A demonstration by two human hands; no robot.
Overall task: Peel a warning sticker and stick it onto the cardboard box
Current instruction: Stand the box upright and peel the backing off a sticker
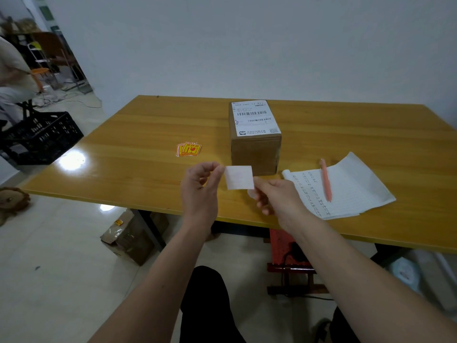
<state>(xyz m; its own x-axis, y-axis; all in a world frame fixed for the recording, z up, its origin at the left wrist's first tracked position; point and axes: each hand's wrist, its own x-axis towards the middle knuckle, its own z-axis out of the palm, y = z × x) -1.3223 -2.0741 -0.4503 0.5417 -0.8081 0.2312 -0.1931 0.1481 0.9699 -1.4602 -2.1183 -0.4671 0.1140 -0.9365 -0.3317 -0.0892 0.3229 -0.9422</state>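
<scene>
Item 1: warning sticker (239, 177), white reverse side toward the camera, printed face not visible; only a faint pink trace shows through. Held in the air above the near edge of the bench (138, 134), just in front of the cardboard box (256, 149). Left hand (200, 186): thumb and forefinger pinch the sticker's left edge, other fingers curled. Right hand (277, 196): fingers (258, 180) pinch the lower right corner; a pale scrap below them, possibly backing, is too blurred to identify.

Item 2: cardboard box, upright on the bench, shipping label (254, 117) on top; label text unreadable.

Item 3: stack of stickers (189, 149), yellow and red, lying on the bench left of the box; count unclear.

Item 4: open notebook (346, 186) right of the box, pink pen (326, 180) lying on it; handwriting illegible.
</scene>
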